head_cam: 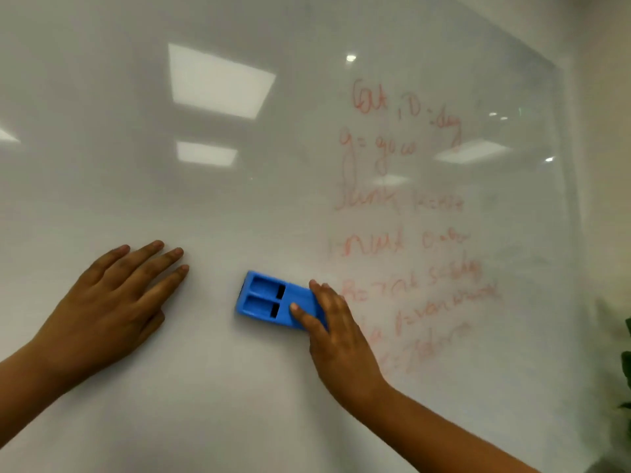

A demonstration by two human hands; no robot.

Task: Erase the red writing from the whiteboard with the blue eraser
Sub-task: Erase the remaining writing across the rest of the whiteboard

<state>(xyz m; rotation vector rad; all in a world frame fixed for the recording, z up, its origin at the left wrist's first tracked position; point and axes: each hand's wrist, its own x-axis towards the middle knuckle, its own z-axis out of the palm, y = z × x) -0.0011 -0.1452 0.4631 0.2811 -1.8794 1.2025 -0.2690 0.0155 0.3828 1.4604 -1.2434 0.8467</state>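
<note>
Left hand (112,295) is lying flat against the whiteboard (239,206), fingers straight and slightly spread, palm to the surface; grip wide, holding nothing. It is sitting on a blank stretch of board, well apart from the writing.

Approx. centre, lower half: blue eraser (273,298) is resting face-down on the board, tilted a little, w/ two recessed compartments and two black slots showing on its back. It is lying between the two hands, nearer the right one.

Right hand (336,322) is covering the eraser's right end, fingers laid over its back and thumb-side fingertip touching near the black slots. Grip is pressing on the eraser; whether fingers are curling round its far edge, cannot tell.

Right of the eraser: red writing (406,216) is running down the board in several lines, faint and smeared, text not legible. Lowest lines are sitting just beside the right hand and forearm.

Board is reflecting ceiling light panels (218,80). Far right edge: green plant leaves (626,367) are showing beside the board.
</note>
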